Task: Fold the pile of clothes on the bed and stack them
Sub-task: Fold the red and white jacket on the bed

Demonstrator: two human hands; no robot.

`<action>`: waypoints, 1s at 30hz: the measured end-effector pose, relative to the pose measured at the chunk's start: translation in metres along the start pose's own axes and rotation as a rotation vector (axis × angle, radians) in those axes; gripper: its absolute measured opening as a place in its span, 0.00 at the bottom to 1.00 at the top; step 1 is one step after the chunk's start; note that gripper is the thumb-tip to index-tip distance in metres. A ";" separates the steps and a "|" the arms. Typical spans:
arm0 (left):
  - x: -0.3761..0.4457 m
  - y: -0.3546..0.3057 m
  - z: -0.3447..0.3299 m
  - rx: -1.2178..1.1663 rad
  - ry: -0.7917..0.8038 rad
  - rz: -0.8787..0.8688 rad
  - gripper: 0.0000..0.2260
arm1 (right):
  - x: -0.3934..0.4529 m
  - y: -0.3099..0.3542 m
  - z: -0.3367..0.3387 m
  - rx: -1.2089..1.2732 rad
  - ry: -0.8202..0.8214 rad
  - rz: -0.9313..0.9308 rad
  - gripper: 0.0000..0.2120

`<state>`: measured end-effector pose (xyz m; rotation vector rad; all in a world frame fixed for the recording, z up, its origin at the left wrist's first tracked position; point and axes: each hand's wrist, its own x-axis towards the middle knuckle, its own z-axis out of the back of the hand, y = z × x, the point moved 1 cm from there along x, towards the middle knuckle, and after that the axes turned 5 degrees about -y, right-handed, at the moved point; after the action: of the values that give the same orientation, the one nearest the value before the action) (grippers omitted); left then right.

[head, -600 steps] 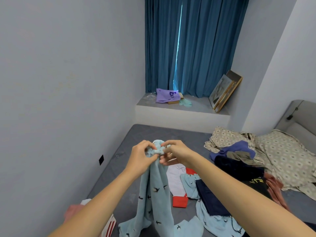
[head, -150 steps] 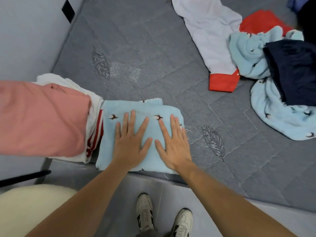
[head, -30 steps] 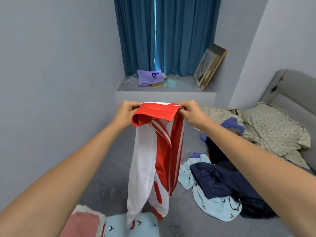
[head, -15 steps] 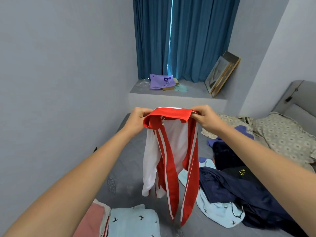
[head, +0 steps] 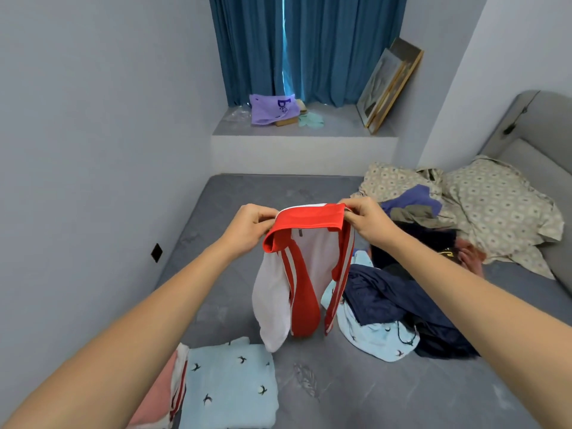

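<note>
I hold the red and white garment [head: 305,270] up in front of me by its red band. My left hand [head: 247,226] pinches one end of the band and my right hand [head: 366,219] pinches the other, fingers curled tight on the cloth, so each grip is closed around the fabric with nothing else in it. The rest hangs straight down between my forearms, twisted on itself, its lower end just above the bed [head: 356,391].

Below my left grip, at the near edge of the bed, lies the folded light blue piece [head: 229,385] with small bird prints, touching a pink folded piece [head: 154,400] beside it. Below and beyond my right grip sits the unfolded pile [head: 402,308]: dark navy cloth over a light blue printed one, with more clothes farther back toward the patterned bedding [head: 495,209].

The step in hand, as I judge it, is straightening this piece before folding. To do it well I should keep the band taut and level between both grips, give a shake so the hanging parts untwist and fall side by side, then lower it flat onto the bare patch of bed under my hands. Smoothing before each fold should keep the stack even.
</note>
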<state>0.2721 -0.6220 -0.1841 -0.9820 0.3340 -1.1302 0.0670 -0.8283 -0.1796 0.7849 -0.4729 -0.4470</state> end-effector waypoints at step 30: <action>0.136 0.472 -0.221 -0.432 -0.189 0.636 0.11 | 0.180 -0.426 -0.299 0.006 0.088 -0.286 0.13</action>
<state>0.4667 -0.8092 -0.6507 -1.2311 0.6971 -0.3859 0.2912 -1.0257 -0.6421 0.8780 -0.2800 -0.6733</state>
